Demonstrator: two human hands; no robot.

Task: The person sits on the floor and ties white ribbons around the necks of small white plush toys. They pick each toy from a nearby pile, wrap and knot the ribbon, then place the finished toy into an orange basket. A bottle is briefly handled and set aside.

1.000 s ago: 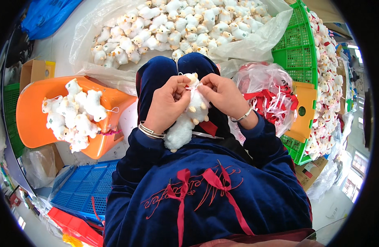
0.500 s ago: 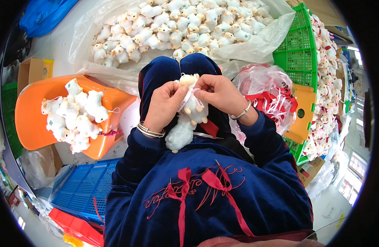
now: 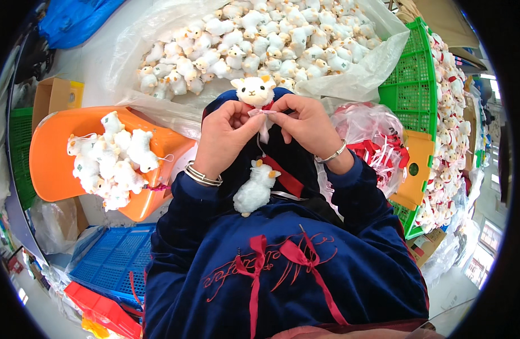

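Pale-pink ribbon point(image 3: 264, 133) | left hand point(image 3: 227, 134): fingertips pinching it | right hand point(image 3: 303, 125): likewise

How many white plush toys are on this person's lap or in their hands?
2: the upper toy, its pale ribbon pinched by the left hand and right hand, and the lower toy on the lap. Another might be hidden behind them.

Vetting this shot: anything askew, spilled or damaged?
Nothing stands out as spilled or damaged. Mildly odd: one white plush toy lies loose in the lap, apart from both the batch on the orange chair and the plush whose pale ribbon the left hand and right hand pinch.
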